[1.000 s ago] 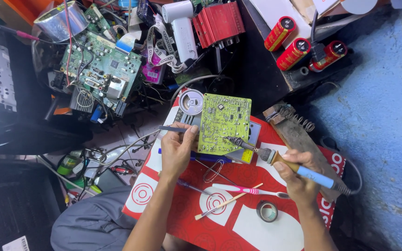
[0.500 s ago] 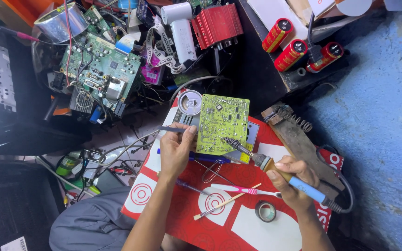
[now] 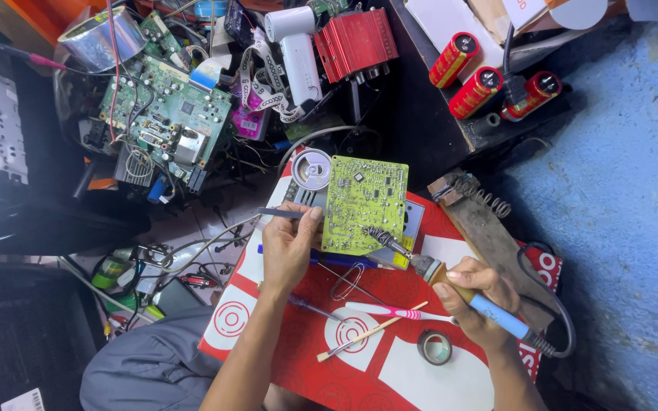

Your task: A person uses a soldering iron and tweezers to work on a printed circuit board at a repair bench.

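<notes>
Left hand [image 3: 289, 247] pinches tweezers [image 3: 279, 213], tips toward the left edge of the yellow-green board [image 3: 365, 204]. Right hand [image 3: 477, 298] is clamped on a blue-handled soldering iron [image 3: 451, 285], its tip on the board's near part. The board lies flat on the red mat [image 3: 298, 342], solder tin [image 3: 311, 168] just left of it. Toothbrush [image 3: 397, 312] and tape roll [image 3: 435, 347] lie near, between the hands.
</notes>
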